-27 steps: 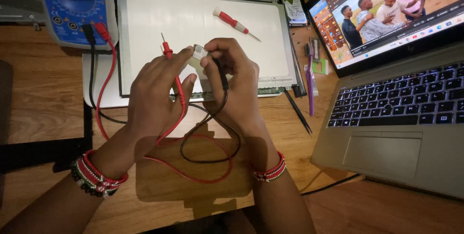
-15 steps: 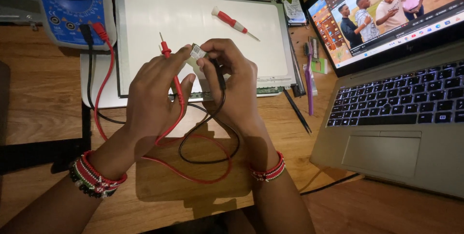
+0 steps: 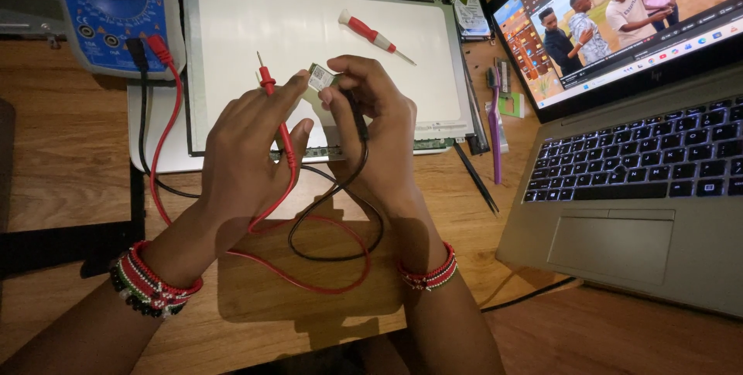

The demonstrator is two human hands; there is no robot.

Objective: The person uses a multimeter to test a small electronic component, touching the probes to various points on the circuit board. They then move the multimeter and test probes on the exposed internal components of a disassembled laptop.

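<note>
Your multimeter (image 3: 108, 11) sits far left on the desk (image 3: 46, 150), the panel (image 3: 309, 42) beside it, the laptop (image 3: 642, 189) at right.

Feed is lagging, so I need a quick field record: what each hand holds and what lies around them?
left hand: holds red probe, fingertips on small card
right hand: grips small card, black lead under fingers
behind hands: bare display panel, red-handled screwdriver
top left: blue multimeter
right: open laptop
surface: wooden desk
</note>
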